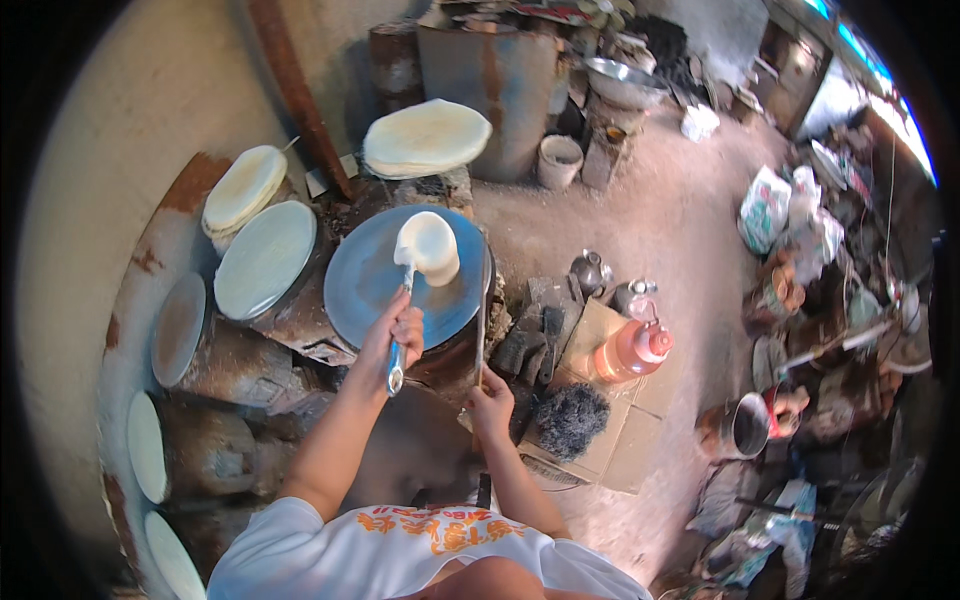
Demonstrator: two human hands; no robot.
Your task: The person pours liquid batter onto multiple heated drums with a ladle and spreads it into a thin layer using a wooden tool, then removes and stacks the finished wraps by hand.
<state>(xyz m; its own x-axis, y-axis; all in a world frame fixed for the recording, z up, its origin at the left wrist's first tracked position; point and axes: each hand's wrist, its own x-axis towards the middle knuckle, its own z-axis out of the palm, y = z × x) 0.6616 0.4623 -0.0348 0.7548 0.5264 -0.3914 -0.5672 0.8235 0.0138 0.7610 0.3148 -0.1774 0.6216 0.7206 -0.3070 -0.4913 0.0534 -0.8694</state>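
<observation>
My left hand (400, 335) is closed round the blue-and-metal handle (393, 364) of a ladle, whose batter-covered head (416, 240) is over the round blue-grey griddle (365, 300). Pale batter (438, 262) shows at that head; whether it is pouring or pooled, I cannot tell. My right hand (490, 405) grips a long thin stick (481, 350), upright in the picture along the griddle's right edge.
Round griddles with pale sheets (262, 258) line the left side; stacked flatbreads (428, 135) lie behind. At right are cardboard (630, 410) with a pink flask (630, 350), kettles (590, 272) and a dark fibrous clump (570, 420). Sacks (765, 210) and clutter edge the far right.
</observation>
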